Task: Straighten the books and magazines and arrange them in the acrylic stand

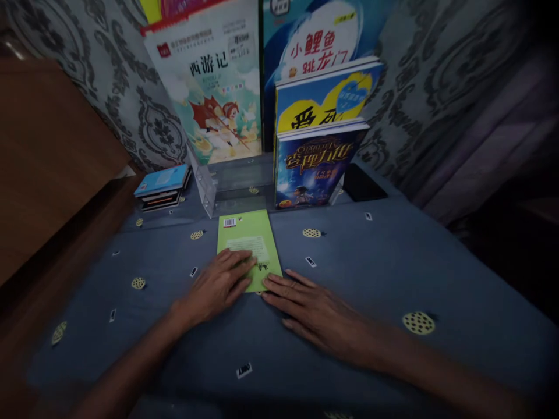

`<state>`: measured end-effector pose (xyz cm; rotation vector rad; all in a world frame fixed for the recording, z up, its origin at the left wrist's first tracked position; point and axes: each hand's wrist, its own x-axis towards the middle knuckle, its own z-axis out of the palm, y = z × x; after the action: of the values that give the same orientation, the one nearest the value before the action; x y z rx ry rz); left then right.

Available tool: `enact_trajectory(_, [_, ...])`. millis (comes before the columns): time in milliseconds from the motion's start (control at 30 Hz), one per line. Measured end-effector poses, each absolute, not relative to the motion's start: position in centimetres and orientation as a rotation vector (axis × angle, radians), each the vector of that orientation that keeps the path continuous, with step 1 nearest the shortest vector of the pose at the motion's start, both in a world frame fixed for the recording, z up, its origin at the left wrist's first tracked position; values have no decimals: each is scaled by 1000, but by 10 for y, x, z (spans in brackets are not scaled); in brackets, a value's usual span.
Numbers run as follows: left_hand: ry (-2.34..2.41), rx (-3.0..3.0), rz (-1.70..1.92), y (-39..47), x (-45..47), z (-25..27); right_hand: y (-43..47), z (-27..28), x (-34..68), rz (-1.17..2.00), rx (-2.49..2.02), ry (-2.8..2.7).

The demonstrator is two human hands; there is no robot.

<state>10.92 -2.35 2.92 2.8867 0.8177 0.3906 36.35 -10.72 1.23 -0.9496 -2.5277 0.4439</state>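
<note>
A thin green book [244, 228] lies flat on the blue patterned cloth, a barcode at its far left corner. My left hand [220, 283] rests on the book's left side with its fingers stretched out over the printed text. My right hand [312, 308] lies flat, palm down, its fingertips at the book's near right corner. Just beyond the book stands a clear plastic book rack [205, 186]. Upright in it are a dark blue book [312, 174], a blue and yellow book [321, 96] and a light green book [209, 87].
A teal book [323, 35] stands at the back of the rack. On the left lies a small stack of books [161, 183]. A black flat object [362, 183] lies right of the rack. Patterned curtains [157, 128] hang behind, and a brown wooden panel [52, 139] rises at the left.
</note>
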Motion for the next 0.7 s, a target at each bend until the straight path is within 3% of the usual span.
enact_trajectory(300, [1266,2816,669,55,115,-13,-92,30,357,586,-1057,-2459])
enact_trajectory(533, [1294,2751,844,68,108,-43,0,21,318,378,-1336,-2423])
enact_trajectory(700, [1325,2750,875,68,108,-45,17,20,320,281,-1580,-2248])
